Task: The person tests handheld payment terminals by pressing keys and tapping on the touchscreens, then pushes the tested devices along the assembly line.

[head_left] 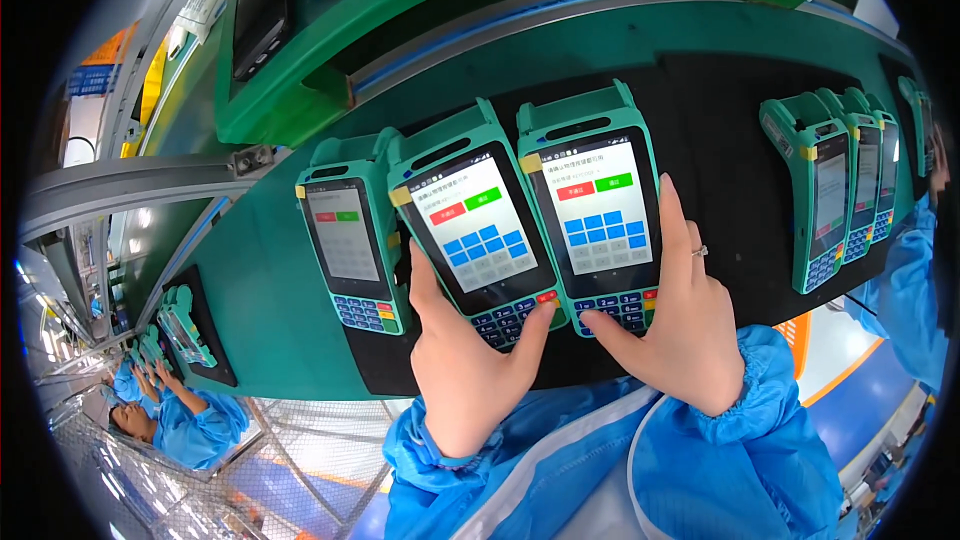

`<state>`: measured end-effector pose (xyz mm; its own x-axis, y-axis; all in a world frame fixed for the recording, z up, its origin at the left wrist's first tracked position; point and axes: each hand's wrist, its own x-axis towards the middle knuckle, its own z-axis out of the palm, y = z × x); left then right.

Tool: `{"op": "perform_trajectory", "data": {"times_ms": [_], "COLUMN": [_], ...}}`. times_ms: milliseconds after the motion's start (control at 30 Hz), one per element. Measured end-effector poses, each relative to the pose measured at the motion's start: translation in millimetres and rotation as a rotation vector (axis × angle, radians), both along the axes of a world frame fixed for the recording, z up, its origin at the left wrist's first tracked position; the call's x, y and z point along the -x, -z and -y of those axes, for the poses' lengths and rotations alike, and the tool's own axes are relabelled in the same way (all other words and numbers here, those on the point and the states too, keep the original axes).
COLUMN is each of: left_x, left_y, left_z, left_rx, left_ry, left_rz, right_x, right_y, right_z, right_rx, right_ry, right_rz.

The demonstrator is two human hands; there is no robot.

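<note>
Three green card payment terminals lie side by side in front of me, with lit screens of red and green buttons. My left hand [465,365] grips the lower end of the middle terminal [478,225]. Its fingers run along the left edge, and its thumb rests on the keypad near the red and green keys. With a ring on one finger, my right hand [680,330] holds the right terminal [597,205]. Those fingers lie along its right edge, while the thumb touches the keypad's left side. The left terminal [350,240], its screen dimmer, is beside my left fingers, untouched.
Black mats [700,230] cover parts of the green bench [270,340]. More terminals stand at the right [830,190] and far left [185,330]. A green shelf [420,0] overhangs the back. Co-workers in blue sit on both sides, one person's hands [170,380] at the left.
</note>
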<state>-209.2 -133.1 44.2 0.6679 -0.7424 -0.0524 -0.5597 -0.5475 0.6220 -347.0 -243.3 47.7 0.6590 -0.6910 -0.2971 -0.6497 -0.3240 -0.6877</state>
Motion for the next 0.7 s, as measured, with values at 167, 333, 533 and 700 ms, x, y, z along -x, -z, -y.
{"op": "perform_trajectory", "data": {"times_ms": [167,333,533,700], "left_x": [-32.9,-31.7,-23.9,-14.6], "left_y": [-2.2,2.4,3.5,15.6], "left_z": [-32.6,-33.2,-25.2,-18.0], "left_rx": [0.049,0.081,0.077,0.19], "left_ry": [0.128,0.124,0.061,0.117], "left_rz": [-0.461,-0.543,-0.462,-0.351], "right_x": [15.4,31.1,22.1,18.1], "right_y": [-8.5,-8.3,-5.9,-5.3], "right_z": [24.0,25.2,10.7,6.5], "right_rx": [-0.288,-0.469,-0.256,-0.165], "right_ry": [-0.173,-0.142,-0.148,-0.123], "right_rz": [0.191,0.209,0.138,0.086]}}
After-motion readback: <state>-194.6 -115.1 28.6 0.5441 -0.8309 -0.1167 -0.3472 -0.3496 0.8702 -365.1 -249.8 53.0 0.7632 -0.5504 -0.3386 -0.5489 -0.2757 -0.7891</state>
